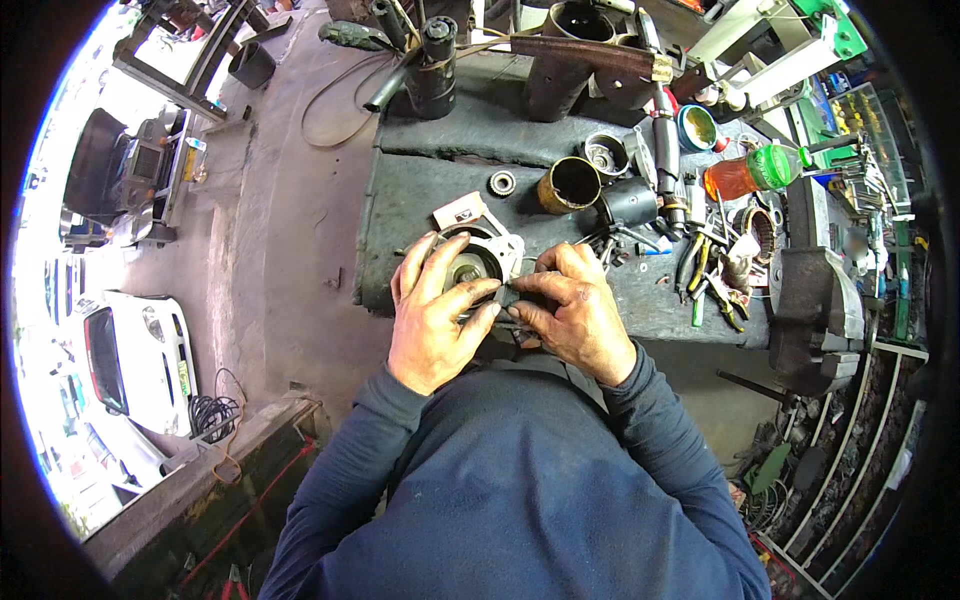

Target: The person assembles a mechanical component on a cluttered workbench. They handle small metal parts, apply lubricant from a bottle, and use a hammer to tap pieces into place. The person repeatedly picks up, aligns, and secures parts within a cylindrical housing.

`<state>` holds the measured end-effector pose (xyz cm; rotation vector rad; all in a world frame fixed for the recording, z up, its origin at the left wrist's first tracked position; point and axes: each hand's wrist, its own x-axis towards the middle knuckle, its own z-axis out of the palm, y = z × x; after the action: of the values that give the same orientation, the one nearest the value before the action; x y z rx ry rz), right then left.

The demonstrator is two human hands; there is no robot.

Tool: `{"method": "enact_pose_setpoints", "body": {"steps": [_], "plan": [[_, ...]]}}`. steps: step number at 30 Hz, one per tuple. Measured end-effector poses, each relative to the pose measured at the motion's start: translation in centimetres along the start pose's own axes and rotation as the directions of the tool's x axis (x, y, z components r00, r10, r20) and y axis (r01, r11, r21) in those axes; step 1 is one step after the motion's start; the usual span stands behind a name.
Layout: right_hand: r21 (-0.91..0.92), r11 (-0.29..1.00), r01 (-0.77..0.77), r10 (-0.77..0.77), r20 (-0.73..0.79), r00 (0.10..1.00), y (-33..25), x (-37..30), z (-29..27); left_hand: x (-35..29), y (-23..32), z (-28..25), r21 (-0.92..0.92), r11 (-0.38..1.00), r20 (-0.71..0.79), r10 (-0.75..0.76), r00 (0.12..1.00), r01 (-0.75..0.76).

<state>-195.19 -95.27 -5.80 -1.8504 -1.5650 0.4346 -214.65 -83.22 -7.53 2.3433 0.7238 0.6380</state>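
At the near edge of the workbench lies a round metal housing (511, 246), with a pale cast rim and a dark ring inside. My left hand (428, 325) is spread around its left side, with fingers over the rim. Its thumb and index finger reach across to the housing's right side. There my right hand (580, 312) pinches a small dark piece (507, 296) against the housing. The fingers partly cover this piece, so its exact kind cannot be made out. A small white and red box (459, 210) sits just beyond the housing.
Beyond the housing on the workbench (410, 180) are a ball bearing (502, 183), an open can (570, 186) and a black cylinder (628, 203). Pliers (694, 262) and small parts lie to the right, near a green-capped bottle (745, 174) and a vise (815, 310).
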Motion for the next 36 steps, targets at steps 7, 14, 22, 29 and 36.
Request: {"method": "enact_pose_setpoints", "body": {"steps": [7,14,22,29,36], "plan": [[0.233,0.957,-0.174,0.167,0.049,0.985,-0.6,-0.4,-0.1,0.3,1.7,0.1,-0.040,0.987,-0.025,-0.160,0.987,0.159],[0.355,0.915,-0.194,0.256,-0.136,0.957,2.6,-1.6,0.6,0.3,3.0,0.9,0.109,0.993,-0.063,-0.039,0.997,0.046],[0.519,0.732,-0.441,0.514,0.004,0.858,7.5,-7.7,-2.1,1.0,2.4,0.5,0.026,0.989,0.071,-0.150,0.986,0.149],[0.167,0.843,-0.511,0.522,-0.026,0.852,13.7,-11.5,-1.9,-0.4,3.0,1.8,0.012,0.965,-0.005,-0.261,0.965,0.261],[-0.282,0.865,-0.415,0.433,0.003,0.901,17.7,-11.3,-3.6,-0.2,3.1,1.6,0.046,0.973,-0.022,-0.226,0.974,0.227]]}}
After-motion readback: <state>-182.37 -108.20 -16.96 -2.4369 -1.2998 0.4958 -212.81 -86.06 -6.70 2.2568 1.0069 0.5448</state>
